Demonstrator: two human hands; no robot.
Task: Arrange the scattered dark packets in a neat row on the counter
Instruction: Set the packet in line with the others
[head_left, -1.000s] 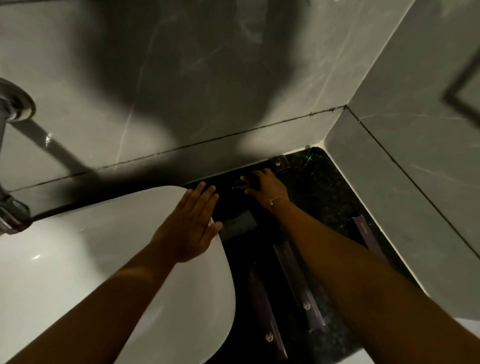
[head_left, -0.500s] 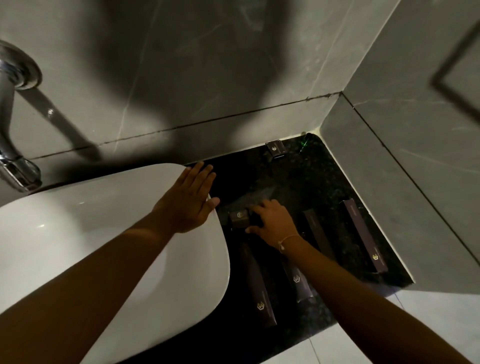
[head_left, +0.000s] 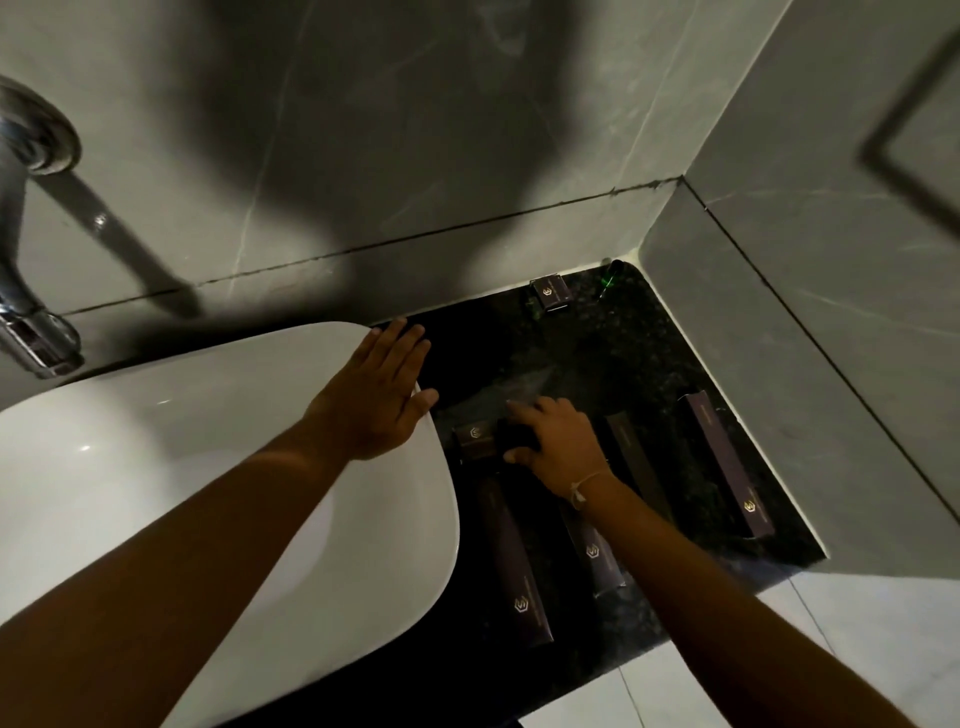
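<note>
Several long dark packets lie side by side on the black counter (head_left: 649, 364): one at the left (head_left: 511, 561), one partly under my right forearm (head_left: 592, 553), one to its right (head_left: 636, 462) and one near the right wall (head_left: 727, 462). A small dark box (head_left: 475, 441) sits next to the sink. My right hand (head_left: 553, 441) rests on the counter, fingers curled round a small dark packet (head_left: 517, 434) just right of that box. My left hand (head_left: 382, 400) lies flat and open on the sink rim. Another small box (head_left: 550, 293) stands at the back wall.
A white basin (head_left: 208, 493) fills the left side, with a chrome tap (head_left: 26, 260) above it. Grey tiled walls close the counter at the back and right. A small dark thing with a green glint (head_left: 608, 278) sits in the back corner. Pale floor tiles (head_left: 857, 649) show below.
My right hand drew back from the far wall to the counter's middle, bringing a small dark packet beside the box by the sink. The view tilted down, showing more long packets.
</note>
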